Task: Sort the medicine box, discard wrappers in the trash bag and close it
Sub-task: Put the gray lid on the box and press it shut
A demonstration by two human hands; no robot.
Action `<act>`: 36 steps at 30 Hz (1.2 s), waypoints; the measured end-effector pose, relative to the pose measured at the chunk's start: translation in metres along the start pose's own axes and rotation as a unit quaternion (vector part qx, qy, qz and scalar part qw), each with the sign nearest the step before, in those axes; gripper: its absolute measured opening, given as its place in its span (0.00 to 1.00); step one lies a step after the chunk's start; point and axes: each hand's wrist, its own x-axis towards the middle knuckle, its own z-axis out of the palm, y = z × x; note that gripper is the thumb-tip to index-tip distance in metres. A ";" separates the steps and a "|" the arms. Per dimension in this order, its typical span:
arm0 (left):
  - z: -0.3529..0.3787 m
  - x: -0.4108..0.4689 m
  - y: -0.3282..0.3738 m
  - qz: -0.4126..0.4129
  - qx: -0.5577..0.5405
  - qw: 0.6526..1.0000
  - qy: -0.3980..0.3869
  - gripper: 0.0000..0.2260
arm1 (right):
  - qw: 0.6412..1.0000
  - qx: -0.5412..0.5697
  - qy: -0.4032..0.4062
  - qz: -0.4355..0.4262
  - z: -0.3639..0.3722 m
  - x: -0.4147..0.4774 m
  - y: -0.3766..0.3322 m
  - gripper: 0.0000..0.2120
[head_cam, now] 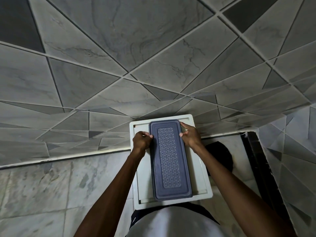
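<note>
A long, rectangular medicine box (pixel 171 159) lies in the lower middle of the frame, its blue-grey lid on, with stepped ridges round the rim and a raised panel of small repeating curved shapes down the centre. It rests lengthwise on a white square surface (pixel 201 171) with a raised border, which looks like smooth plastic. The left hand (pixel 142 140) presses against the box's left edge near the far end, fingers curled, its grip closed on the rim. The right hand (pixel 190 135) does the same on the right edge, thumb and fingers pinching the lid's side. Both forearms reach up from the bottom of the frame. A dark rounded shape (pixel 220 158) lies just right of the surface, partly hidden by the right arm. Grey marbled tiles (pixel 153 48) cut into triangles fill the upper frame; paler stone flooring (pixel 42 194) lies at lower left.
</note>
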 end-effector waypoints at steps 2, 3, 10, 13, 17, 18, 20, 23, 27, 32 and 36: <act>0.004 0.001 0.003 -0.001 0.025 0.999 0.025 0.07 | 1.000 -0.017 0.014 0.000 0.001 -0.001 -0.003 0.26; 0.005 0.002 0.003 -0.004 0.030 0.999 0.032 0.06 | 1.000 -0.021 0.019 0.002 0.002 -0.002 -0.004 0.25; -0.002 -0.013 -0.004 0.038 -0.026 0.999 0.009 0.06 | 1.000 -0.021 0.007 -0.013 0.001 -0.003 0.000 0.25; -0.010 -0.022 -0.013 0.005 -0.061 0.996 -0.070 0.07 | 1.000 -0.010 -0.026 0.002 0.001 -0.013 0.010 0.24; -0.015 -0.037 -0.027 -0.029 -0.077 0.991 -0.104 0.06 | 0.999 -0.011 -0.013 0.041 0.009 -0.029 0.031 0.17; -0.014 -0.039 -0.028 -0.028 -0.079 0.992 -0.099 0.06 | 0.999 -0.001 0.002 0.051 0.011 -0.032 0.033 0.12; -0.010 -0.040 -0.029 -0.026 -0.066 0.995 -0.070 0.06 | 0.997 0.022 0.026 0.075 0.013 -0.034 0.032 0.05; -0.001 -0.038 -0.026 -0.008 0.018 1.000 0.007 0.04 | 0.993 0.037 0.054 0.096 0.016 -0.033 0.029 0.12; 0.003 -0.042 -0.023 0.003 0.047 0.998 0.037 0.03 | 0.991 0.038 0.070 0.108 0.022 -0.030 0.030 0.15; -0.004 -0.049 -0.030 0.019 -0.015 1.000 0.016 0.06 | 0.992 0.055 0.049 0.099 0.015 -0.037 0.028 0.14; -0.013 -0.060 -0.042 -0.005 -0.070 0.995 -0.064 0.06 | 0.993 0.069 -0.014 0.097 0.009 -0.051 0.038 0.07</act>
